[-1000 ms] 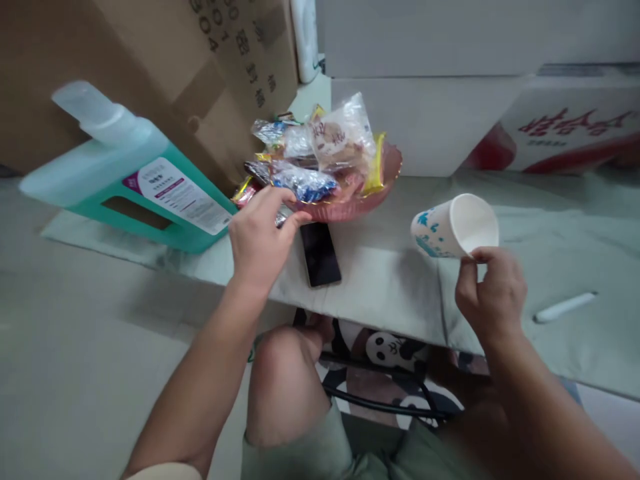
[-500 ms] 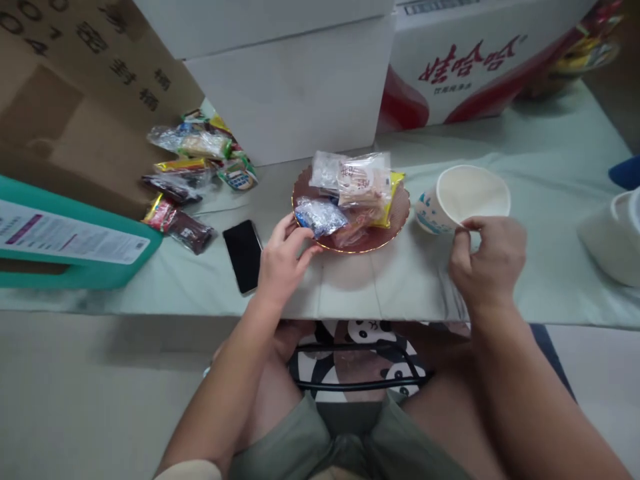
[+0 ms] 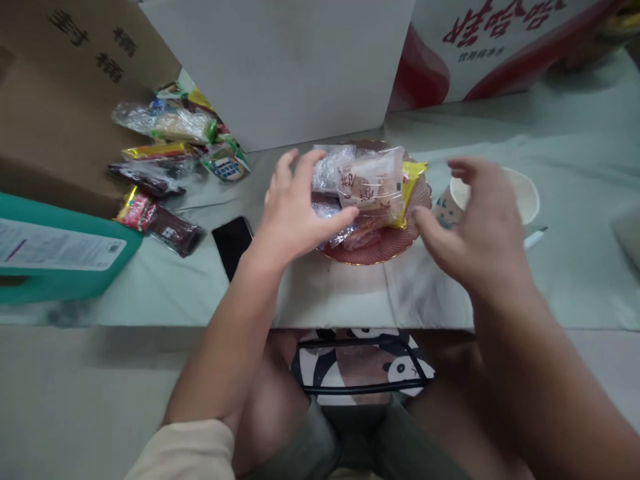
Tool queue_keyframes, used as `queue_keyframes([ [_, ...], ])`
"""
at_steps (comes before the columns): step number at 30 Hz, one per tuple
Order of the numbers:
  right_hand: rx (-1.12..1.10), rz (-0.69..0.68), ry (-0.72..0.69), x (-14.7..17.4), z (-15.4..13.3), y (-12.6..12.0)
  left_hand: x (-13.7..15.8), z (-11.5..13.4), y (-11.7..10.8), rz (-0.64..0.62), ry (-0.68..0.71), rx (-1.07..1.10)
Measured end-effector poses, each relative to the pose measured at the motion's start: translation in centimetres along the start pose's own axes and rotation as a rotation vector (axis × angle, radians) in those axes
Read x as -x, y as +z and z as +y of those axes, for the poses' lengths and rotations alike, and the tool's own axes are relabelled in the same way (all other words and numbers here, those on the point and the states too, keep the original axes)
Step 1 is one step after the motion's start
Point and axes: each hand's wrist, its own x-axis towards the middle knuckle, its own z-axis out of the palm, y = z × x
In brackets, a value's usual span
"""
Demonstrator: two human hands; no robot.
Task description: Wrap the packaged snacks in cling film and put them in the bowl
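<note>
A pinkish ribbed plate [image 3: 385, 252] with a gold rim stands on the cloth, heaped with wrapped snacks. On top lies a clear packet with red print [image 3: 373, 183], beside a yellow packet [image 3: 413, 190]. My left hand [image 3: 297, 210] is open at the plate's left side, thumb and fingers spread around the snacks; whether it touches them I cannot tell. My right hand [image 3: 480, 227] is open and slightly blurred right of the plate, thumb near the rim. It partly hides a white paper tub [image 3: 525, 193] behind it.
A black phone [image 3: 231, 243] lies left of the plate. Farther left are several wrapped snacks [image 3: 175, 230], a teal container [image 3: 70, 280] and a brown carton [image 3: 60, 133]. White cartons [image 3: 300, 73] stand at the back. A white vessel [image 3: 627, 230] is at the right edge.
My right hand has let go of the paper tub's rim and moved toward the plate, opening. My left hand has risen from the plate's edge to the snacks and spread. The view has shifted.
</note>
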Motion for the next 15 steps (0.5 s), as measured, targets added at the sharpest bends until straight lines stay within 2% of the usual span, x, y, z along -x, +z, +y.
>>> queue_keyframes([
  [2, 0.032, -0.124, 0.021, -1.5, -1.6, 1.2, -0.1, 0.5, 0.4, -0.166, -0.114, -0.071],
  [4, 0.057, -0.209, 0.034, -2.4, -2.4, 2.3, 0.5, 0.9, 0.8, -0.272, -0.177, -0.113],
  [10, -0.059, -0.257, -0.018, -2.4, -2.9, 3.6, 1.7, 0.6, 1.7, -0.207, -0.157, -0.110],
  [15, -0.105, -0.185, 0.084, -2.4, -2.8, 3.3, 2.0, -0.5, 2.4, -0.121, -0.127, 0.064],
])
